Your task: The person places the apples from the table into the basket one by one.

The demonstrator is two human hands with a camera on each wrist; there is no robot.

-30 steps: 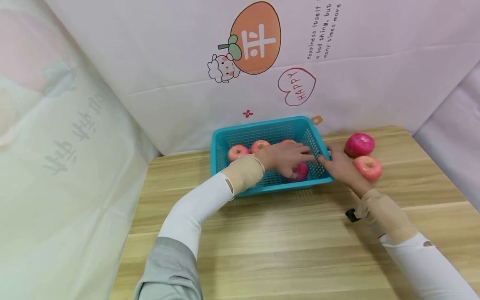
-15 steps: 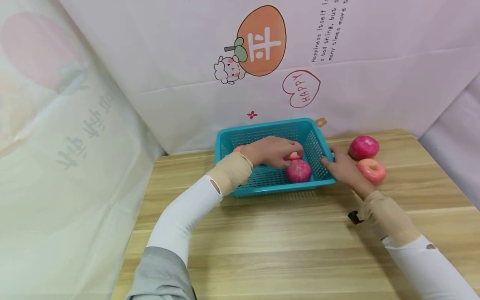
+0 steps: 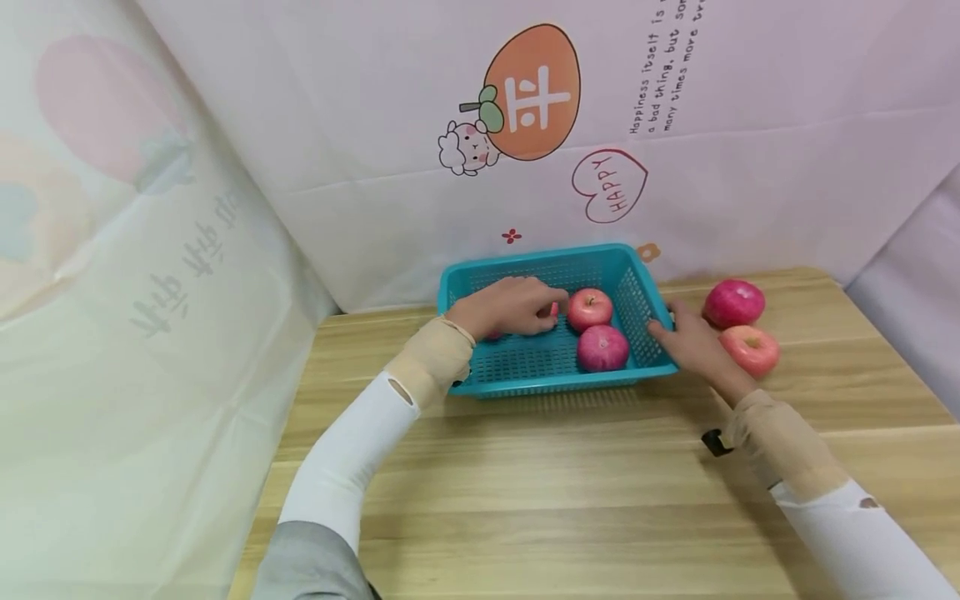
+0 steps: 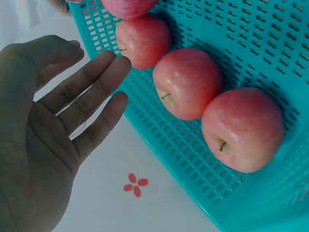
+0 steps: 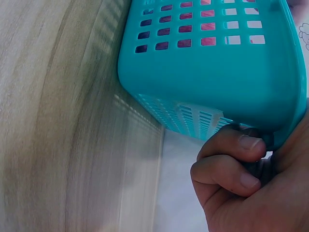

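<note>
A teal plastic basket (image 3: 547,384) sits at the back of the table. My left hand (image 3: 517,304) hovers over its left half, fingers extended and nothing in the palm, as the left wrist view confirms. Beneath it lie red apples, largely hidden in the head view; the left wrist view has a near apple (image 4: 243,129), a middle apple (image 4: 187,83) and a far apple (image 4: 143,41) in a row. A round magenta fruit (image 3: 603,348) rests in front of the right-hand apple (image 3: 589,308). My right hand (image 3: 693,342) grips the basket's right rim, fingers curled outside it.
To the right of the basket, another magenta fruit (image 3: 735,302) and an apple (image 3: 752,350) lie on the wooden table (image 3: 555,492), close by my right hand. A printed white cloth (image 3: 375,108) hangs right behind the basket, with more cloth at both sides.
My left hand has moved left from over the magenta fruit, uncovering it and the right-hand apple. My right hand stays at the basket's rim. The head view has shifted slightly.
</note>
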